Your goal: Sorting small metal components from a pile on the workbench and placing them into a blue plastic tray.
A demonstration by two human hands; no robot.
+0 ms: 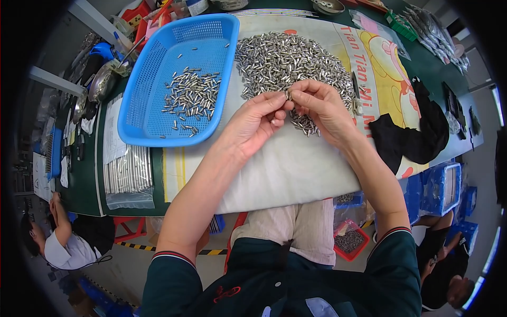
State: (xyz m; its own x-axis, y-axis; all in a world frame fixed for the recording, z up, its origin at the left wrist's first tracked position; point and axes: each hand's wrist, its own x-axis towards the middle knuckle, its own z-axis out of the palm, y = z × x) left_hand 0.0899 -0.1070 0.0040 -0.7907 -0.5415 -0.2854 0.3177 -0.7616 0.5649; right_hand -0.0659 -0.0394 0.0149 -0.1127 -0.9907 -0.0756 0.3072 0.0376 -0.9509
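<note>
My left hand [260, 119] and my right hand [323, 108] meet over the near edge of a large pile of small silvery metal pins [285, 58]. Thumbs and forefingers of both pinch together on one small metal pin [288, 95], mostly covered by the fingertips. The pile is spread on a pale cloth [274, 174]. To the left of the hands stands a blue perforated plastic basket [127, 119], with a smaller heap of similar pins [193, 92] on its bottom. Loose pins also lie just beneath my right hand.
Right of the pile lies a black cloth [406, 134] on a printed yellow part of the cover. A bag of long metal rods [129, 171] rests left of the basket. A red bin of small parts [350, 242] stands below the table. Other people sit at both sides.
</note>
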